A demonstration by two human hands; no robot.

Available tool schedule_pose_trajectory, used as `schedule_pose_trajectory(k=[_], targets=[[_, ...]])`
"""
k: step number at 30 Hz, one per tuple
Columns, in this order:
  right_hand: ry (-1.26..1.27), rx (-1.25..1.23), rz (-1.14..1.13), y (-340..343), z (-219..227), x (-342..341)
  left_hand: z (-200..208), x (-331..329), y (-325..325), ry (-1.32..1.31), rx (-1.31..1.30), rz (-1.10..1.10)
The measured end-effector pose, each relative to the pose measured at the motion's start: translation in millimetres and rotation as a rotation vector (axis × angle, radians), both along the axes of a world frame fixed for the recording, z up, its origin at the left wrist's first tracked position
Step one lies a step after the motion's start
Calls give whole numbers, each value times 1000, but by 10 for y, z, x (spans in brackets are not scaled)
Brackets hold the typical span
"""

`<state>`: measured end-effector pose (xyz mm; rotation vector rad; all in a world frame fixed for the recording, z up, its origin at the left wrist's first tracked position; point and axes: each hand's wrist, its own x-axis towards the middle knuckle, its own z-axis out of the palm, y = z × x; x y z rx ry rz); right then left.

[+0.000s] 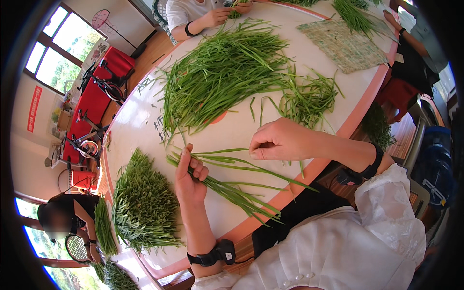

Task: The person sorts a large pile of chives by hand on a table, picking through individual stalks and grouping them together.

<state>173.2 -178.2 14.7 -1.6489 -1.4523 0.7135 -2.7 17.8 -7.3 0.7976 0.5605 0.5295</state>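
My left hand (192, 173) is closed around a small bunch of green chives (244, 199), whose long leaves fan out toward the table's near edge. To its right my right hand (282, 140) is closed, thumb against bent fingers. A single leaf from the bunch reaches close to those fingertips; whether they pinch it, I cannot make out. Beyond both hands a large heap of chives (224, 72) spreads over the white table (357, 92). A smaller, tangled pile of loose leaves (309, 102) lies just past my right hand. Left of my left hand sits a neatly stacked pile of chives (144, 203).
Across the table a person's hands (217, 17) hold some greens. Another person sits at the far right near a woven mat (345, 43) with chives on it. At lower left, a person bends beside more bundles (103, 224). A blue water bottle (437, 164) stands at right.
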Motion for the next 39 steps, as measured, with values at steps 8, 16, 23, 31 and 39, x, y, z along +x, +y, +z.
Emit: schedule_pose_trajectory(k=[8,16,23,31,39], targets=[[41,62,-233,-99,-18,209,2,-7,36,-18,10,-17],[-214,-13,-91,244,188,461,25,39,-29,30,4,85],[-756,170,-50,1244,-158,356,-72,-10,52,-33,-150,36],[-923,162,-29,1683,-397,278,-76,18,21,8,-142,29],[-36,-22,132,1439,-21,80,-67,5,9,-24,-86,32]])
